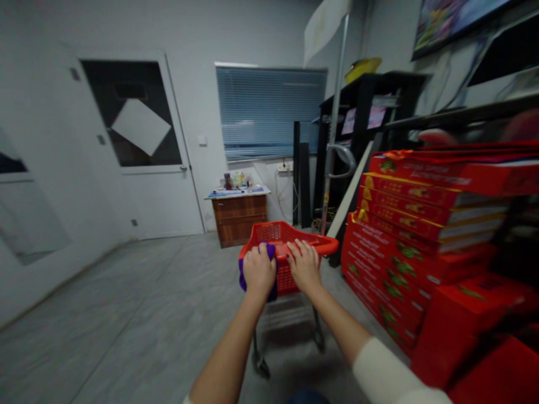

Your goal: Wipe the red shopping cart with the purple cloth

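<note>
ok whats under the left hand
A purple cloth against the rim of the red basket. The left hand covers most of it, so its folds cannot be seen.

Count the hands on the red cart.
2. The left hand holds a purple cloth against the rim of the red cart; the right hand grips that rim beside it. None seem hidden.

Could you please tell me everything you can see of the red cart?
The red cart is a small trolley: a red, plastic-looking mesh basket, seemingly empty, on a thin metal frame with small wheels. It stands upright on the grey floor beside stacked red boxes. The left hand, holding a purple cloth, and the right hand grip its near rim.
</note>
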`<state>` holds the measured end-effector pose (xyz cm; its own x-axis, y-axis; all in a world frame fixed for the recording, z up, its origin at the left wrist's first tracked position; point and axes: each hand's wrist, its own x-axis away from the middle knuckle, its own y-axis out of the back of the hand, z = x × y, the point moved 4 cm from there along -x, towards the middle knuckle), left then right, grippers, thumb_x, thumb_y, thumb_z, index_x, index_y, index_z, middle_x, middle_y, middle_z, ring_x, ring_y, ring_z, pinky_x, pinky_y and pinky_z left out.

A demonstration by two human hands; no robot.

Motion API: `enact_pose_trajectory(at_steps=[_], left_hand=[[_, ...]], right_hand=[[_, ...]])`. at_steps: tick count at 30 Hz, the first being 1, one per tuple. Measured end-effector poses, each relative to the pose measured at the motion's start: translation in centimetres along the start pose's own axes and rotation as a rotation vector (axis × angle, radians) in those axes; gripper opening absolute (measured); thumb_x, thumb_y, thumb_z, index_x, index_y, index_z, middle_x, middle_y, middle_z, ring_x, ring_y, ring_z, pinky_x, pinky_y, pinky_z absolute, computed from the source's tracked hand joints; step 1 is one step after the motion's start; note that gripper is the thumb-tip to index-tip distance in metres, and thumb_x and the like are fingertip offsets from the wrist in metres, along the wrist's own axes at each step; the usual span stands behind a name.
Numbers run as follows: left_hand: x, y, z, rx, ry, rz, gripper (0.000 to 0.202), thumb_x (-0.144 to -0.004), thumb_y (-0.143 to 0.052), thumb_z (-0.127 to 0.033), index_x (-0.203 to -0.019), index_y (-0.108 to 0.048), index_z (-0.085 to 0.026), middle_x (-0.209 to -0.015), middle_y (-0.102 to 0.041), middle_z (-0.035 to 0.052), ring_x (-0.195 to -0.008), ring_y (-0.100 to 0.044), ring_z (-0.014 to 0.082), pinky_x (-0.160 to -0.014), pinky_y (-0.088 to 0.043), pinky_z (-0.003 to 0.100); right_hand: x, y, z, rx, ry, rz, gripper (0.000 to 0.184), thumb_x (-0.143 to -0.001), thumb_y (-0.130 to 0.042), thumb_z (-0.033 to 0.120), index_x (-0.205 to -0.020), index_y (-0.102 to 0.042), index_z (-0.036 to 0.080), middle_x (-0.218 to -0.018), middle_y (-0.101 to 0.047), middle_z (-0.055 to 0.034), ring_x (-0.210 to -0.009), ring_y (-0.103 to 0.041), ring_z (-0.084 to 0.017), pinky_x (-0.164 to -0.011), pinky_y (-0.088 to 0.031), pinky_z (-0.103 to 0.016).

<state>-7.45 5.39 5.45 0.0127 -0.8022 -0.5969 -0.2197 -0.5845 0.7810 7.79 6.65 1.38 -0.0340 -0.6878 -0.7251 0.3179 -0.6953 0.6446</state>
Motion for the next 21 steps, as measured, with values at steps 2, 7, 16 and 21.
enact_pose_trajectory(at_steps=[2,7,16,21], left_hand=[[-0.2,-0.3,-1.4,0.051,-0.066,0.032,0.035,-0.093,-0.052,-0.033,-0.122,-0.054,-0.015,-0.106,-0.065,0.0120,-0.098,-0.062,0.0256,-0.088,-0.044,0.037],[-0.4,0.5,0.6,0.075,-0.102,0.089,0.031,-0.093,-0.051,-0.031,-0.121,-0.055,-0.017,-0.105,-0.066,0.0098,-0.098,-0.063,0.0239,-0.087,-0.045,0.034],[-0.6,0.3,-0.2,0.073,-0.017,0.076,0.033,-0.093,-0.050,-0.033,-0.120,-0.055,-0.015,-0.106,-0.066,0.0120,-0.099,-0.063,0.0251,-0.087,-0.045,0.035],[-1.1,0.3,1.2,0.135,-0.095,0.134,0.030,-0.094,-0.050,-0.032,-0.120,-0.055,-0.019,-0.107,-0.066,0.0092,-0.102,-0.063,0.0229,-0.090,-0.044,0.033]], right_hand=[[0.0,0.0,0.0,-0.001,-0.002,0.004,0.041,-0.100,-0.037,0.036,-0.134,-0.058,0.026,-0.143,-0.054,-0.0076,-0.135,-0.040,-0.025,-0.114,-0.025,-0.048],[0.1,0.3,-0.7,0.004,0.005,0.020,0.041,-0.100,-0.038,0.037,-0.135,-0.058,0.026,-0.144,-0.054,-0.0067,-0.135,-0.040,-0.024,-0.115,-0.024,-0.047],[0.1,0.4,1.1,0.055,-0.021,0.027,0.041,-0.100,-0.040,0.036,-0.135,-0.058,0.027,-0.144,-0.053,-0.0075,-0.134,-0.040,-0.025,-0.112,-0.026,-0.046],[-1.0,2.2,-1.1,0.083,0.056,0.134,0.042,-0.100,-0.037,0.034,-0.136,-0.057,0.027,-0.142,-0.056,-0.0068,-0.128,-0.046,-0.023,-0.108,-0.032,-0.040]])
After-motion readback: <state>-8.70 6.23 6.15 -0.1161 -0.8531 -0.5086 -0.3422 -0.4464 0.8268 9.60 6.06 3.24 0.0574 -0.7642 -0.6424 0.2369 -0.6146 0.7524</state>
